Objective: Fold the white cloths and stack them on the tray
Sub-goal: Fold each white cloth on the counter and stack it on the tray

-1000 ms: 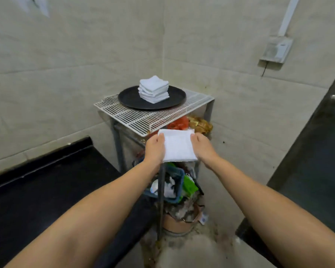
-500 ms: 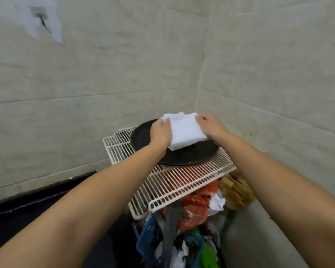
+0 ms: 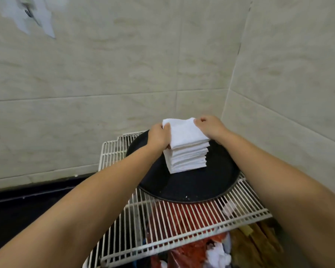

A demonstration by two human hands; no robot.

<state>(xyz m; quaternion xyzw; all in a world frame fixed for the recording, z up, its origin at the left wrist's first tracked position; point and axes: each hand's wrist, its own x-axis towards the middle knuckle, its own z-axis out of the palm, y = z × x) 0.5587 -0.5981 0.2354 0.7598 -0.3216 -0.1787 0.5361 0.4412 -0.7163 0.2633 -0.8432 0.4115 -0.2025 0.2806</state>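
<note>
A round black tray [image 3: 191, 188] lies on a white wire rack in the wall corner. On it stands a stack of several folded white cloths [image 3: 187, 158]. A folded white cloth [image 3: 184, 133] sits on top of that stack. My left hand [image 3: 159, 137] grips its left edge, fingers curled over it. My right hand [image 3: 211, 127] holds its right edge, fingers curled down at the far corner.
The white wire rack [image 3: 162, 227] juts toward me, with red and brown bags [image 3: 193, 250] and other clutter below it. Tiled walls [image 3: 124, 74] close in behind and to the right. A black counter [image 3: 17, 206] runs along the left.
Both hands carried the folded cloth up from below the rack, over the tray, and down onto the stack. The camera moved closer and looks more steeply down.
</note>
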